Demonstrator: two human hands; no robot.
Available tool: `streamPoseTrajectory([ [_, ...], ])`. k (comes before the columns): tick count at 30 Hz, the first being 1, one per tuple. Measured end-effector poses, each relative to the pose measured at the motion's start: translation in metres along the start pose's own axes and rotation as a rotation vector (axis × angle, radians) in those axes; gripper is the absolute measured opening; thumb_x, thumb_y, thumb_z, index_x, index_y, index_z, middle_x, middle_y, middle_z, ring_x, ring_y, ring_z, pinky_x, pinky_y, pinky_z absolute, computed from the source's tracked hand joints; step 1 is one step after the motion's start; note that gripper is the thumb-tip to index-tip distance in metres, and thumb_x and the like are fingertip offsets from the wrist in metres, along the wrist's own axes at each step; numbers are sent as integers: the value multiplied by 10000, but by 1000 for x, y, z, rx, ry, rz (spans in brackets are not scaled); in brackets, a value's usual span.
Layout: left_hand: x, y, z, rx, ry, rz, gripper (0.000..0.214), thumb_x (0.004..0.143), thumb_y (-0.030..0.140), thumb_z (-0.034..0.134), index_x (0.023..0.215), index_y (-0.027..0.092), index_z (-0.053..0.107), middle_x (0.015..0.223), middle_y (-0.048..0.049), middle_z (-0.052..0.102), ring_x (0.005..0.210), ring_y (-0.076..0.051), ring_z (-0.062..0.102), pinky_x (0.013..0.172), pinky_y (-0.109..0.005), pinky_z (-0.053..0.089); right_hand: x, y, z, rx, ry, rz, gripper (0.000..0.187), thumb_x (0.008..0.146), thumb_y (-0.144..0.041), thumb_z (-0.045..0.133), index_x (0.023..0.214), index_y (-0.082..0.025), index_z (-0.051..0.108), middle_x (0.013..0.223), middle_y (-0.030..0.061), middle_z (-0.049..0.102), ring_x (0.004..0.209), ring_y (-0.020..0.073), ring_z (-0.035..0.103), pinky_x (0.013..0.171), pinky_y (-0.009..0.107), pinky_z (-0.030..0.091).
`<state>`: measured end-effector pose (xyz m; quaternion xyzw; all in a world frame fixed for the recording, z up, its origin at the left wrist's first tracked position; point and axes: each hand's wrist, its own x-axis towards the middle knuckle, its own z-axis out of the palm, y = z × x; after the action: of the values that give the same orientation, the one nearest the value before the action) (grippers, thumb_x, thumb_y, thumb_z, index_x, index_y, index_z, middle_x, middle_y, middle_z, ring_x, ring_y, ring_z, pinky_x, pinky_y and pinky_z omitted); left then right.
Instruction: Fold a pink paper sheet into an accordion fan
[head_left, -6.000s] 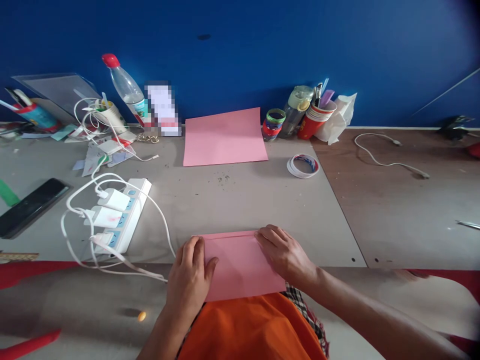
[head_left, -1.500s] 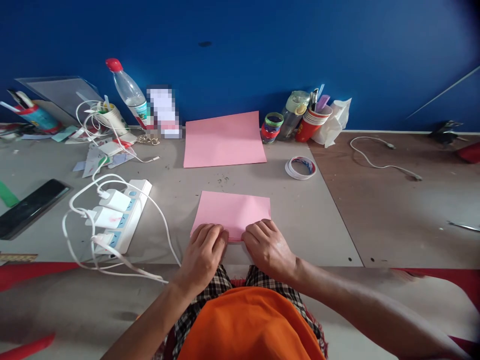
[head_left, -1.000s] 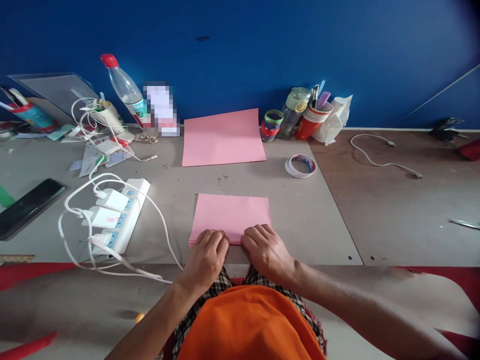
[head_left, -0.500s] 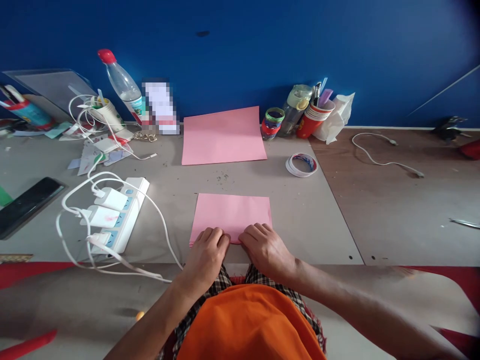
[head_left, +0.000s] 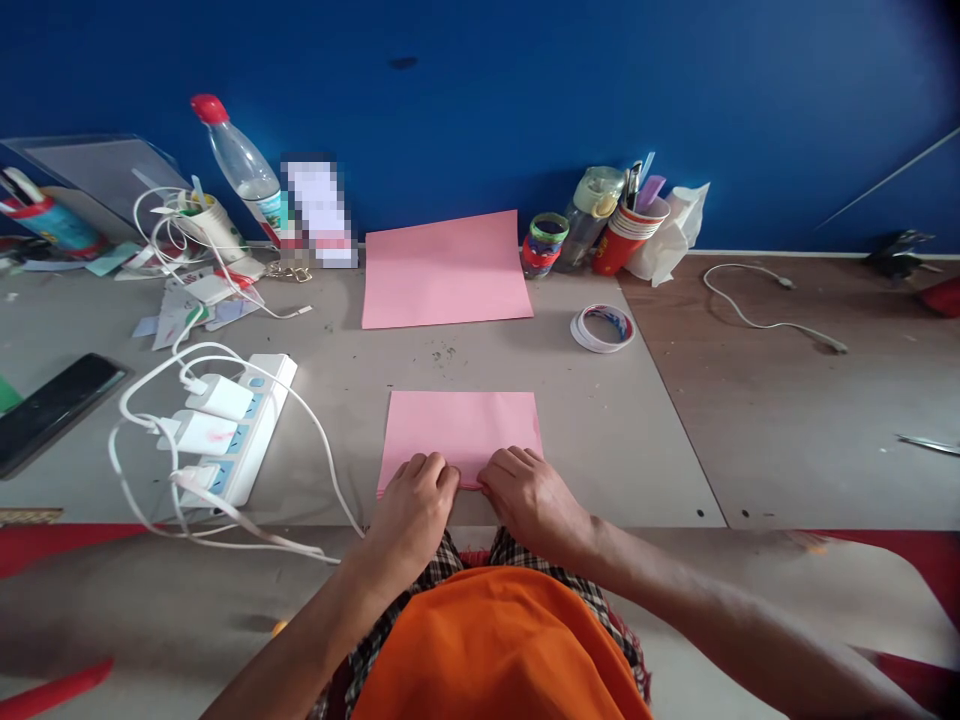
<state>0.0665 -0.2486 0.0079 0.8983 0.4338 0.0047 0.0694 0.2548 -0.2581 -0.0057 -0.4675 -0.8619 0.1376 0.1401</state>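
Head view: we see a rectangular, layered piece of pink paper [head_left: 461, 425] on the near part of the grey desk [head_left: 600, 430]. Our left hand [head_left: 416, 500] and right hand [head_left: 531, 495] both pinch its near edge with curled fingers, a small gap between them; we cannot make out how the thumbs sit underneath. Farther off, a larger pink paper sheet [head_left: 446, 272] is by the smooth blue wall [head_left: 480, 110], with a white ring-shaped tape roll [head_left: 581, 338] nearer and to its right. On the left stands a white plastic power strip [head_left: 264, 430].
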Motion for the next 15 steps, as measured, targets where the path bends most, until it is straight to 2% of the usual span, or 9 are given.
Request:
streamPoseTrajectory([
  [5,5,-1,-5,-39,-34,-7,176,858,49,433,817,166,558,853,-67,550,767,-188,528,688,-327,480,6,1,-5,47,-67,39,122,895,-119,478,852,-149,588,806,48,577,725,153,477,674,262,351],
  [9,8,-2,-9,-61,-23,-25,179,867,48,420,878,171,550,874,-61,564,783,-180,550,697,-311,484,10,2,-7,41,-106,59,112,878,-102,501,809,-159,568,791,35,577,713,147,484,667,260,359],
  [15,14,-4,-15,-55,-134,-21,159,878,66,422,884,164,548,913,-66,564,779,-173,576,687,-294,485,11,3,-6,6,-124,76,123,862,-93,511,777,-168,557,793,27,556,698,140,485,641,256,352],
])
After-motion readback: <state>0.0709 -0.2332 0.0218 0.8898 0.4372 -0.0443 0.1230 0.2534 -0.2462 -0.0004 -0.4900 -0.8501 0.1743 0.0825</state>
